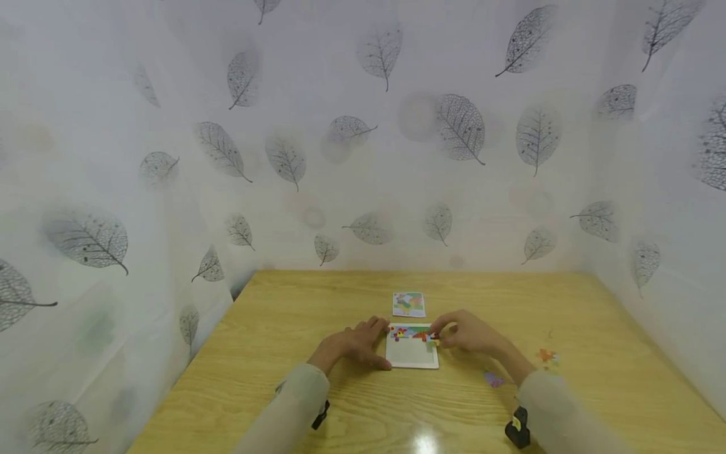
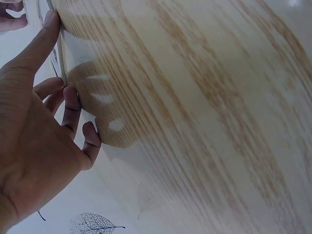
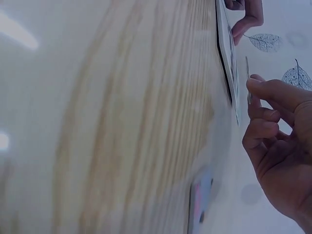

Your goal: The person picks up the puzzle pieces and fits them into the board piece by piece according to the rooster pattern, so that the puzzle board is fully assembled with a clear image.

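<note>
A white-rimmed puzzle tray (image 1: 409,356) lies in front of me, with colourful puzzle pieces (image 1: 404,332) fitted along its far side and a bare pale base nearer me. My left hand (image 1: 358,344) rests at the tray's left side, thumb by the near corner and fingers by the far corner. In the left wrist view, the left thumb (image 2: 48,34) touches the tray edge. My right hand (image 1: 466,333) is over the tray's right side. Between its thumb and forefinger it pinches a thin puzzle piece (image 3: 247,66), seen edge-on in the right wrist view and tilted above the tray.
Just beyond the tray lies a square picture card (image 1: 408,304). To the right, a purple puzzle piece (image 1: 493,379) sits near my right forearm, and orange and green pieces (image 1: 547,357) lie farther right. Leaf-patterned curtains (image 1: 368,157) surround the wooden table (image 1: 317,296).
</note>
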A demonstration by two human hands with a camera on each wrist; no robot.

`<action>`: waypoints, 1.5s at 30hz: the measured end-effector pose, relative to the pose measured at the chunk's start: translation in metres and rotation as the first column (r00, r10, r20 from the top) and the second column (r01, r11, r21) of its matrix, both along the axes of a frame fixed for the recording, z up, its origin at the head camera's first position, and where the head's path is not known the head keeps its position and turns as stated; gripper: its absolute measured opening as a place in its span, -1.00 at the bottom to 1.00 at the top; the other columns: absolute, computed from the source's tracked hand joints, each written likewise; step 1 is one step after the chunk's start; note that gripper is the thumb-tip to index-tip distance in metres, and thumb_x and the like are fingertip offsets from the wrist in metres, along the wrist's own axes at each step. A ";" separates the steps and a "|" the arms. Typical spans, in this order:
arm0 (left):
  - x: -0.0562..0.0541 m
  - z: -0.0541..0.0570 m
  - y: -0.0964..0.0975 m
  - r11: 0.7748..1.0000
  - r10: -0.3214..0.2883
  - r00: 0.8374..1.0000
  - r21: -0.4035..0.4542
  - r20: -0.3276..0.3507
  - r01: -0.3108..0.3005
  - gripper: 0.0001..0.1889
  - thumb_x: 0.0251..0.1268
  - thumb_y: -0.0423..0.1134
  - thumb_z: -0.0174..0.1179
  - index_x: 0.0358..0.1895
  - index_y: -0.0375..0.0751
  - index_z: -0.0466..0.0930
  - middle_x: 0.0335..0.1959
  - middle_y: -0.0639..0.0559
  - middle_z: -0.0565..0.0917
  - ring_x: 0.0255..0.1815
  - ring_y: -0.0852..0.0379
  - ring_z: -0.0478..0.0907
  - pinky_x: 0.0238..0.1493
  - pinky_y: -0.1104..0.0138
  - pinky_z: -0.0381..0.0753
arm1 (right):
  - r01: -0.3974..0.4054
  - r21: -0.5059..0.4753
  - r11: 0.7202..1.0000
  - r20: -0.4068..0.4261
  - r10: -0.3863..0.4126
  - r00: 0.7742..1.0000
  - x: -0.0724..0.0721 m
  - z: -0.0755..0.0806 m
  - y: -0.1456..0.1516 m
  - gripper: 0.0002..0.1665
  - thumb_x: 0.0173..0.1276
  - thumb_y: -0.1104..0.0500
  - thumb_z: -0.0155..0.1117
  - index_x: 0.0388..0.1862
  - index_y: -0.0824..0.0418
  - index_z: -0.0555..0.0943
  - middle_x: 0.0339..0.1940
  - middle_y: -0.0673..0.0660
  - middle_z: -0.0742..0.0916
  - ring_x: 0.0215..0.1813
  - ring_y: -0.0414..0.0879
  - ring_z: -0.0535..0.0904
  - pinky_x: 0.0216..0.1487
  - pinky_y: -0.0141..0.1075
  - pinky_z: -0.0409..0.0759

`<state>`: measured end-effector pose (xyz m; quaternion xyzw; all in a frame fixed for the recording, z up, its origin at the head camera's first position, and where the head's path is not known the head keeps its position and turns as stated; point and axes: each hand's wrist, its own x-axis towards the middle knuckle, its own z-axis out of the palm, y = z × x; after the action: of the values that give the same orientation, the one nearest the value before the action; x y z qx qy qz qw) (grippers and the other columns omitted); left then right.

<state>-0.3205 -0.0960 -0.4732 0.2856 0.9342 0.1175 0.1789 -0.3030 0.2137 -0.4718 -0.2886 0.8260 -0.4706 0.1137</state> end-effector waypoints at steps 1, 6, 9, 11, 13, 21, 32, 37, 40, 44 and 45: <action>0.000 0.000 0.000 1.000 0.000 1.000 -0.002 0.000 0.000 -0.03 0.29 0.27 0.36 0.62 -0.01 0.09 0.60 -0.05 0.19 0.60 -0.14 0.19 0.51 -0.26 0.22 | 0.003 -0.003 1.000 0.007 -0.003 1.000 0.000 0.000 -0.003 -0.64 0.30 0.43 0.36 0.09 0.43 0.68 0.11 0.38 0.73 -0.34 -0.11 0.59 -0.40 -0.46 0.53; -0.002 0.000 0.000 1.000 -0.008 1.000 -0.006 -0.005 0.008 -0.04 0.31 0.26 0.35 0.62 -0.02 0.08 0.59 -0.06 0.19 0.59 -0.15 0.20 0.49 -0.26 0.24 | 0.024 -0.005 1.000 0.023 -0.024 0.999 -0.001 -0.005 -0.018 -0.65 0.29 0.44 0.36 0.07 0.43 0.69 0.07 0.33 0.74 -0.46 -0.21 0.45 -0.49 -0.42 0.47; -0.001 0.001 0.000 1.000 -0.013 1.000 -0.003 -0.006 0.013 -0.04 0.31 0.25 0.35 0.62 -0.02 0.08 0.58 -0.06 0.19 0.58 -0.16 0.20 0.48 -0.27 0.26 | 0.047 0.021 0.999 -0.024 -0.047 0.999 -0.003 -0.008 -0.027 -0.69 0.27 0.43 0.40 0.02 0.39 0.72 0.01 0.24 0.78 -0.14 -0.02 0.65 -0.08 -0.05 0.72; 0.000 0.001 0.000 1.000 -0.012 1.000 -0.002 -0.006 0.012 -0.04 0.31 0.26 0.35 0.62 -0.03 0.08 0.58 -0.06 0.19 0.58 -0.16 0.20 0.48 -0.27 0.25 | 0.059 0.034 0.998 -0.049 -0.057 0.997 -0.005 -0.010 -0.034 -0.70 0.26 0.43 0.42 -0.01 0.37 0.74 -0.03 0.21 0.80 0.04 0.11 0.67 0.19 0.20 0.61; 0.000 0.002 0.000 1.000 -0.008 1.000 0.001 -0.006 0.008 -0.04 0.30 0.27 0.36 0.61 -0.03 0.09 0.58 -0.06 0.20 0.58 -0.16 0.21 0.47 -0.28 0.25 | 0.065 0.039 0.997 -0.065 -0.063 0.996 -0.006 -0.012 -0.040 -0.72 0.25 0.42 0.44 -0.04 0.36 0.75 -0.06 0.20 0.81 0.10 0.16 0.68 0.27 0.28 0.53; 0.001 0.002 0.000 1.000 -0.009 1.000 0.004 -0.003 0.009 -0.03 0.28 0.27 0.36 0.61 -0.03 0.10 0.60 -0.07 0.19 0.59 -0.17 0.20 0.47 -0.28 0.25 | 0.082 0.069 0.994 -0.090 -0.075 0.993 -0.007 -0.015 -0.059 -0.72 0.23 0.41 0.46 -0.05 0.32 0.77 -0.06 0.13 0.82 0.11 0.14 0.70 0.28 0.15 0.58; 0.001 0.003 0.000 1.000 -0.029 1.000 0.002 -0.002 0.029 -0.08 0.32 0.24 0.35 0.58 -0.05 0.11 0.54 -0.06 0.22 0.54 -0.15 0.25 0.44 -0.26 0.31 | 0.094 0.084 0.992 -0.040 -0.090 0.995 -0.006 -0.013 -0.073 -0.76 0.28 0.42 0.44 -0.06 0.32 0.75 -0.06 0.15 0.81 0.07 0.13 0.70 0.13 0.06 0.68; 0.001 0.005 -0.001 0.999 -0.038 0.999 0.003 -0.005 0.038 -0.09 0.33 0.24 0.34 0.58 -0.06 0.11 0.54 -0.06 0.22 0.52 -0.15 0.26 0.43 -0.26 0.31 | 0.081 0.087 0.993 -0.055 -0.077 0.996 -0.008 -0.013 -0.078 -0.77 0.29 0.39 0.46 -0.06 0.30 0.76 -0.06 0.14 0.82 0.05 0.11 0.71 0.12 0.05 0.67; 0.001 0.005 -0.001 0.999 -0.046 0.999 0.003 -0.008 0.046 -0.09 0.34 0.24 0.33 0.58 -0.06 0.12 0.54 -0.07 0.22 0.51 -0.16 0.27 0.42 -0.26 0.32 | 0.082 0.095 0.992 -0.068 -0.076 0.995 -0.009 -0.014 -0.080 -0.76 0.28 0.36 0.49 -0.06 0.28 0.77 -0.07 0.11 0.82 0.06 0.10 0.70 0.15 0.08 0.63; 0.002 0.006 -0.001 0.999 -0.041 0.999 0.001 -0.010 0.041 -0.09 0.33 0.26 0.33 0.57 -0.05 0.12 0.53 -0.06 0.23 0.50 -0.14 0.28 0.43 -0.25 0.33 | 0.094 0.113 0.989 -0.095 -0.084 0.992 -0.012 -0.014 -0.082 -0.77 0.26 0.34 0.51 -0.09 0.25 0.79 -0.11 0.06 0.83 0.07 0.09 0.70 0.18 0.12 0.61; 0.003 0.006 -0.001 0.999 -0.039 0.999 -0.002 -0.013 0.039 -0.09 0.33 0.26 0.33 0.57 -0.05 0.13 0.53 -0.05 0.24 0.49 -0.13 0.29 0.43 -0.24 0.33 | 0.095 0.118 0.988 -0.103 -0.083 0.991 -0.012 -0.015 -0.083 -0.77 0.26 0.34 0.51 -0.09 0.26 0.79 -0.12 0.06 0.83 0.07 0.09 0.70 0.18 0.12 0.60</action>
<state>-0.3175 -0.0965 -0.4668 0.3045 0.9296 0.1111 0.1753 -0.3152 0.1311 -0.4866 -0.2664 0.8701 -0.4088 0.0696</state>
